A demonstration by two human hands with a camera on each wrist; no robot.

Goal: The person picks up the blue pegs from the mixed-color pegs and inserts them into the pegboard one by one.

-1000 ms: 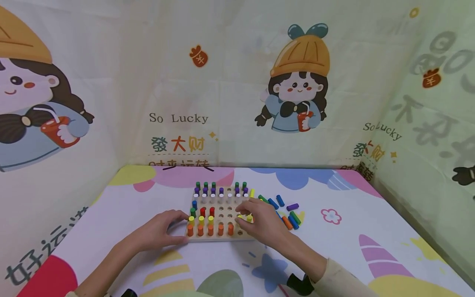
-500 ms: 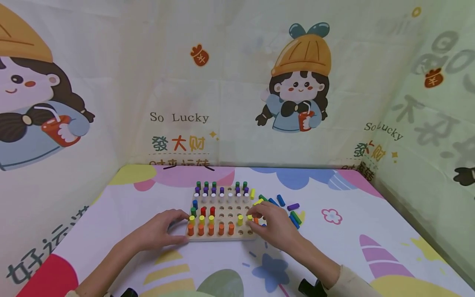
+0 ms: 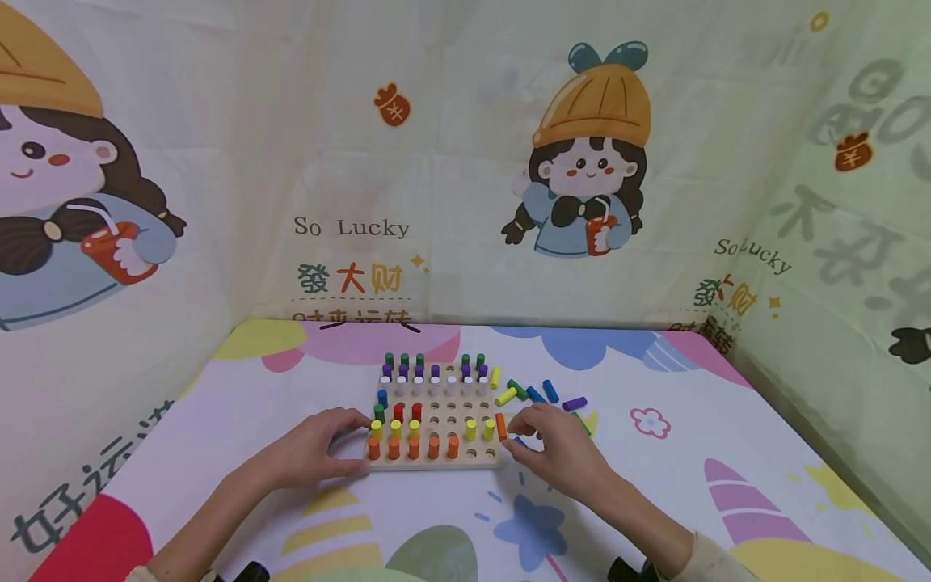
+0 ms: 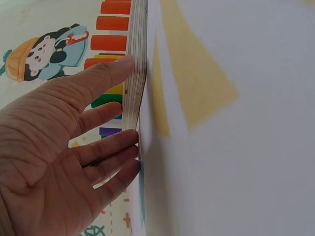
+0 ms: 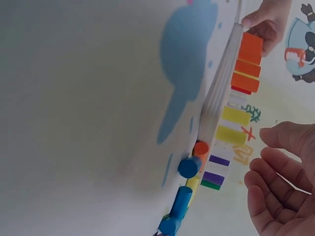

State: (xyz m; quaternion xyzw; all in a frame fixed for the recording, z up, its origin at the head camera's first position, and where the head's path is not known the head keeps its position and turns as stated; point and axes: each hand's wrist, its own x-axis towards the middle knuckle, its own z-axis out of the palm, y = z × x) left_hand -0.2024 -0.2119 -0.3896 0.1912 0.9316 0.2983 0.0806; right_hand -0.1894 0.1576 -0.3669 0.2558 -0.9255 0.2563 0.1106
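Observation:
A wooden pegboard (image 3: 436, 466) lies on the table, bearing rows of coloured pegs. My left hand (image 3: 309, 453) touches its left edge with thumb and fingertips, the thumb at the front corner; the fingers are only slightly bent. Two yellow pegs (image 3: 480, 429) stand upright near the board's right end, behind bare holes in the front row. Just right of the board lies an orange peg (image 3: 501, 427). Nearest to it is my right hand (image 3: 560, 444), thumb and index apart. In the right wrist view, nothing shows between the loosely bent fingers of my right hand (image 5: 285, 177).
Loose pegs lie right of the board: a yellow peg (image 3: 505, 397), a blue peg (image 3: 550, 392), a purple peg (image 3: 575, 403) and several others, some partly behind my right hand. A printed cloth wall (image 3: 465, 178) stands behind the patterned table (image 3: 655, 493).
My right hand has moved right, off the yellow pegs to beside the board. The orange peg by the board's edge has come into view. My left hand stays at the left edge.

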